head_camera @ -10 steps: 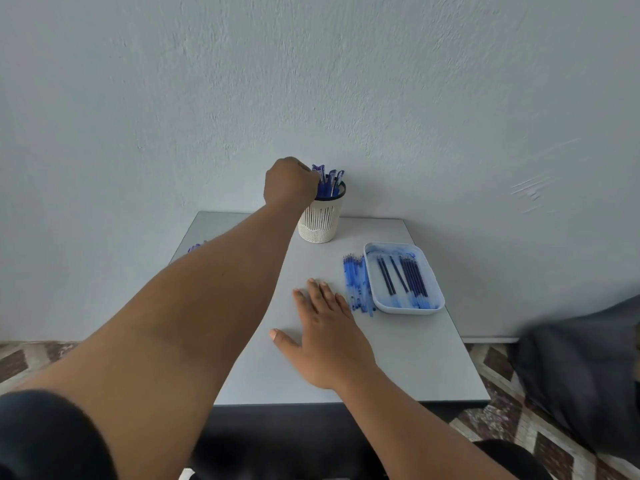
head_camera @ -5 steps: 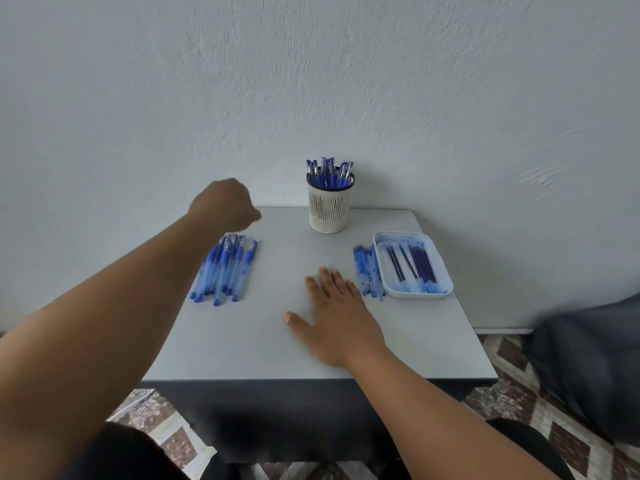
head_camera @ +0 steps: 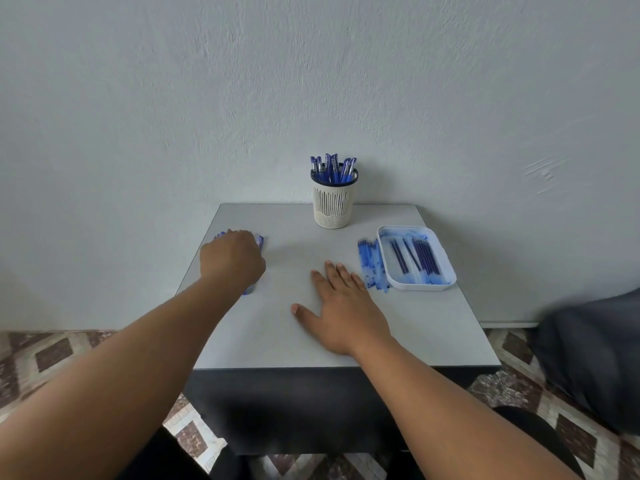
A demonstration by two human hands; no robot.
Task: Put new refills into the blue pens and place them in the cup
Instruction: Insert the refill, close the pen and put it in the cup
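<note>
Head view, change: left hand (head_camera: 232, 259) has come down from the cup (head_camera: 334, 202) onto the pens (head_camera: 260, 241) at the table's (head_camera: 277, 334) left edge.
Meaning: likely reaching for the next pen to refill.
Left fingers: curled over the pile; grip hidden, cannot tell.
Right hand (head_camera: 343, 306): flat, fingers spread, unmoved.
Refills (head_camera: 371, 265): beside tray (head_camera: 446, 271); more inside.
Cup: holds several pens.
</note>
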